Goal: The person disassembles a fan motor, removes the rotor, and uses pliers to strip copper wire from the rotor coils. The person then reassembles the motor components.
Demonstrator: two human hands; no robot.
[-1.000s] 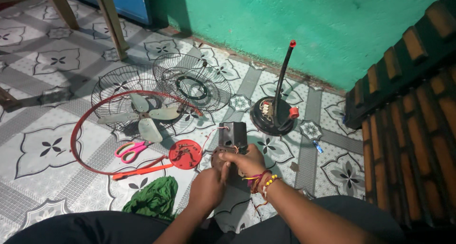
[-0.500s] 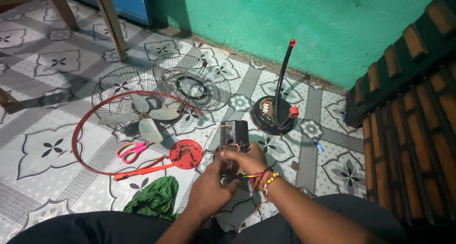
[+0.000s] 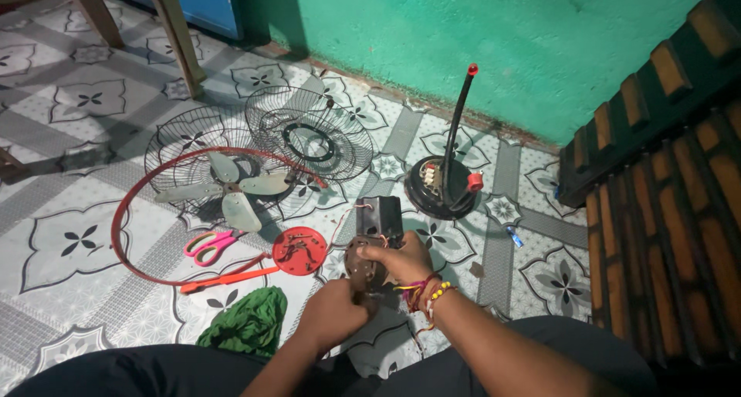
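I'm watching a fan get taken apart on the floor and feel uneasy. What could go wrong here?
Loose wires trail from the fan motor that both hands, left hand and right hand, hold; a tug might snap them. The scissors and wire guards lie close by, easy to knock or step on.

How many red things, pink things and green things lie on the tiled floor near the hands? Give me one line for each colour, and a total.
Red: 2, the ring and the round cover
Pink: 1, the scissors
Green: 1, the cloth
Total: 4
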